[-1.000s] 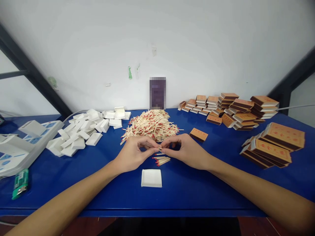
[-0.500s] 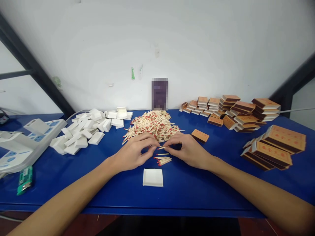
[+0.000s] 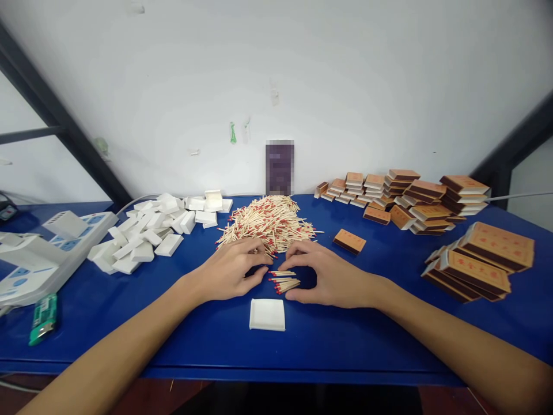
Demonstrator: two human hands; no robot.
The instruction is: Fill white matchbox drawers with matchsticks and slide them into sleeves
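A small group of red-tipped matches (image 3: 286, 282) lies on the blue table between my hands, heads to the left. My right hand (image 3: 324, 271) is around its right side, thumb and fingers spread apart, with nothing held. To the left of the group, my left hand (image 3: 237, 268) is open too, a gap showing between thumb and forefinger. Just beyond both hands rises a big heap of loose matches (image 3: 270, 222). Nearer to me lies a white matchbox tray (image 3: 267, 314), open side up. An orange matchbox sleeve (image 3: 349, 241) rests beyond my right hand.
Many white trays (image 3: 142, 233) are piled at the left, beside a power strip (image 3: 64, 253) and a green packet (image 3: 44, 318). Orange matchbox sleeves (image 3: 425, 202) stand stacked at the back right, with larger ones (image 3: 479, 268) nearer. A white wall (image 3: 367, 86) closes off the back.
Both hands held a match between them before; now it lies with the small group. My hands have moved apart and slightly nearer, and the right thumb and fingers have spread.
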